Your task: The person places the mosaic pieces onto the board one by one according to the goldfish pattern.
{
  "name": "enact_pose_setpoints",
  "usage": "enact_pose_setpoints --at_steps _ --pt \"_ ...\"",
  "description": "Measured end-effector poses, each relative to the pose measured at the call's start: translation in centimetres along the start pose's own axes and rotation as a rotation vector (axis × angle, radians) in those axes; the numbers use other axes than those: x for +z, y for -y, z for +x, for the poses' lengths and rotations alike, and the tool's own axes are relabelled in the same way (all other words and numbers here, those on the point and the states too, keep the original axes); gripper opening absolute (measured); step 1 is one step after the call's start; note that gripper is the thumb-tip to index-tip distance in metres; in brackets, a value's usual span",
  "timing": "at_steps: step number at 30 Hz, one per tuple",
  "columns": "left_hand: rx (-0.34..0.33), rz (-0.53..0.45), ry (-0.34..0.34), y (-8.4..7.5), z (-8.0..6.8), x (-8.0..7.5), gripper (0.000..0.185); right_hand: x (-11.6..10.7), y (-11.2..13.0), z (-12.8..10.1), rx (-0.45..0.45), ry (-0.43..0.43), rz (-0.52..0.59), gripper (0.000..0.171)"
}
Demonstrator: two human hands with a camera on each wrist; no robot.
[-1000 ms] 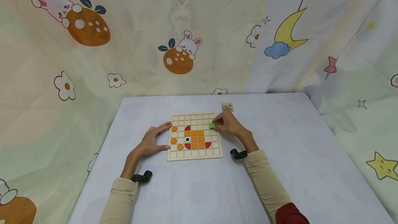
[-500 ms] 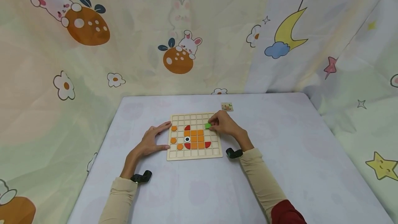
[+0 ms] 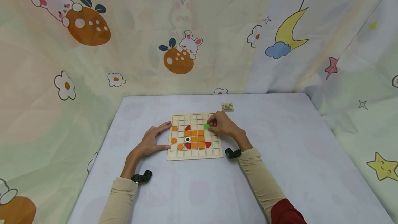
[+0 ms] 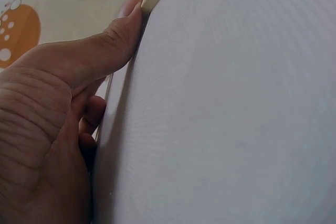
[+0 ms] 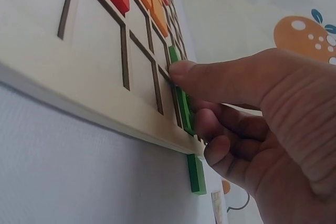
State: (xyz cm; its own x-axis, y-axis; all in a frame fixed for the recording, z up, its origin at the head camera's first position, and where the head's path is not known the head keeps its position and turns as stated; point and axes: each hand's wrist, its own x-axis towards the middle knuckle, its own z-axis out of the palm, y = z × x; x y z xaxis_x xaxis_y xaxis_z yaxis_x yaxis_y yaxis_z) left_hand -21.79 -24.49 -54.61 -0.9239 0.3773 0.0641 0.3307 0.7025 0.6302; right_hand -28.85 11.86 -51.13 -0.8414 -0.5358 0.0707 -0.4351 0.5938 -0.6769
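A wooden grid board (image 3: 195,158) lies on the table. My left hand (image 3: 150,142) rests with thumb and fingers spread against the board's left edge; in the left wrist view its thumb (image 4: 123,32) meets that edge. My right hand (image 3: 224,124) pinches a green tile (image 3: 206,126) low over the board's upper right cells. In the right wrist view, the thumb (image 5: 210,80) lies on this tile. A second green piece (image 5: 197,174) sits just beyond the board's edge, hidden behind the hand in the head view.
Orange square tiles (image 3: 197,139), red quarter-round tiles (image 3: 208,145) and an eye tile (image 3: 187,139) form a figure on the grid. Orange discs (image 3: 173,140) sit left of it. A small picture card (image 3: 227,106) lies behind the board, before a printed cloth backdrop (image 3: 136,44).
My right hand has moved left with the green tile, from the board's right edge further in over the grid. The left hand stays in place.
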Motion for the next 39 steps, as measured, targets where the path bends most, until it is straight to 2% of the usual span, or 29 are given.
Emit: enact_pose_setpoints --at_steps 10,14,19,25,39 --pt "0.006 -0.001 -0.003 0.4 0.1 0.1 0.097 0.1 0.4 0.2 -0.017 0.007 -0.004 0.023" --pt "0.015 -0.008 -0.002 0.5 0.1 0.1 0.097 -0.1 0.5 0.0 0.003 -0.005 0.002 0.027" --pt "0.017 -0.008 0.002 0.4 0.1 0.0 0.097 -0.8 0.1 -0.5 0.027 -0.048 0.012 0.036" --pt "0.005 -0.01 0.006 0.2 0.0 -0.1 0.097 -2.0 -1.1 -1.0 0.016 -0.118 -0.013 0.044" --pt "-0.001 0.005 0.0 0.4 0.0 0.1 0.099 -2.6 -3.7 -2.5 0.109 -0.236 -0.03 0.045"
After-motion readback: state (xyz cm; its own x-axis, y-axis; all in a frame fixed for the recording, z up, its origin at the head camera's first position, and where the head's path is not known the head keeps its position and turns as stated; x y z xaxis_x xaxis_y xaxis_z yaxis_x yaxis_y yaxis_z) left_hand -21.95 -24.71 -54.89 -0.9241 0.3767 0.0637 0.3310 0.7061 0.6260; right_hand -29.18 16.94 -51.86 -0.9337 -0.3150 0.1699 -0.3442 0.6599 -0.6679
